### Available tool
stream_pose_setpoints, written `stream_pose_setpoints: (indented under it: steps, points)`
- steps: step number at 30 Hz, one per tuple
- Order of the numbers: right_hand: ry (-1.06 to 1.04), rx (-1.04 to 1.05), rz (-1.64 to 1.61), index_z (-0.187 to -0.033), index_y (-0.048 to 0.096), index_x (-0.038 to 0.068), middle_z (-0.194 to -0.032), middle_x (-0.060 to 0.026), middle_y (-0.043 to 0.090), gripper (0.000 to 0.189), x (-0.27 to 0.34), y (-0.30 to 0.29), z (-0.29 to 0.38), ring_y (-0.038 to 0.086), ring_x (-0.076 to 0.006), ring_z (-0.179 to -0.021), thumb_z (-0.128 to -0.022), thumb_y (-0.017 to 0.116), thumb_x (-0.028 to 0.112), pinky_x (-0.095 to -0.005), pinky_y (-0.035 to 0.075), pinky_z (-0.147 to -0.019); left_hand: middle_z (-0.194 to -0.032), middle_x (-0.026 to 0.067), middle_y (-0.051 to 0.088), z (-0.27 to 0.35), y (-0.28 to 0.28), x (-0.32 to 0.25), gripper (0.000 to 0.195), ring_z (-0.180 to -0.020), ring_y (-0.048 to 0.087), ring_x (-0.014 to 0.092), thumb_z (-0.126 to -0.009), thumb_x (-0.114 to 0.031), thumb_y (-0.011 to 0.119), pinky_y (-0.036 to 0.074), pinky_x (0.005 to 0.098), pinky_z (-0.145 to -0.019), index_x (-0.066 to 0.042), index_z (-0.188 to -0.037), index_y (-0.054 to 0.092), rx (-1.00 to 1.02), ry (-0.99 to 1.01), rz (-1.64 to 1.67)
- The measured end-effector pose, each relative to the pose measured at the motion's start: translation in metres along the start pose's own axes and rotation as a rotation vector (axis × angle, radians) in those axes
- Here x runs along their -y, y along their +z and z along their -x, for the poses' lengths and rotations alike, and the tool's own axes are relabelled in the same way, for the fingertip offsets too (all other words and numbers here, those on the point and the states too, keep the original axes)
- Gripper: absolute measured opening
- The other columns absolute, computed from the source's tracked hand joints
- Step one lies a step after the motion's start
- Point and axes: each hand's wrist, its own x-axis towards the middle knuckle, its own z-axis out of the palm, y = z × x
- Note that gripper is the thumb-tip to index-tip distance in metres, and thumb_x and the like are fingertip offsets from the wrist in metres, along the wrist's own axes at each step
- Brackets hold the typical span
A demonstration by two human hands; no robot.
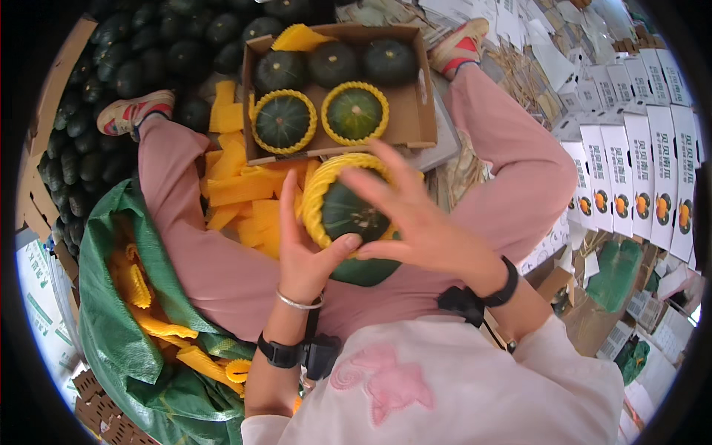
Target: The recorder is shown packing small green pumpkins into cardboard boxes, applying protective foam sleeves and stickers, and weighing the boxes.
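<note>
A dark green squash with a yellow foam net sleeve around it is held between my two hands above my lap. My left hand cups its lower left side, thumb at the bottom edge. On the right side, my right hand has its fingers spread over the squash and its thumb near the left thumb. Beyond them stands an open cardboard box. In its near row are two sleeved squashes; in its far row, three bare squashes, with a flat yellow sleeve over the left one.
Loose yellow foam sleeves lie between my legs. A green woven sack with more sleeves is at my left. Many dark squashes are heaped at the upper left. Printed white cartons stand in rows at the right.
</note>
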Motion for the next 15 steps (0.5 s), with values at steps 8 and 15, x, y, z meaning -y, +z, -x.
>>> stream_pose_setpoints:
  steps: [8,15]
  points:
    - [-0.031,-0.174,0.245,-0.123,0.051,0.021,-0.132,-0.0192,0.037,0.073,-0.036,-0.012,-0.010,0.037,-0.0438,-0.118,-0.056,0.079,0.027,-0.0513,0.034,-0.100,-0.128,0.0168,0.049,-0.063,0.003,0.015,0.089,-0.118,0.050,0.030,-0.079,-0.009,0.069,0.043,0.0379,-0.098,-0.010,-0.148,0.013,0.173,-0.274,0.014]
    - [0.012,-0.360,0.261,-0.120,0.052,0.019,-0.122,-0.0162,0.044,0.072,-0.110,-0.055,-0.067,0.041,-0.0381,-0.115,-0.054,0.079,0.029,-0.0466,0.039,-0.094,-0.141,0.0084,0.037,-0.191,0.028,0.063,0.049,-0.132,0.032,0.034,-0.081,-0.018,0.063,0.028,0.0636,-0.102,-0.015,-0.129,0.052,0.265,0.451,-1.798]
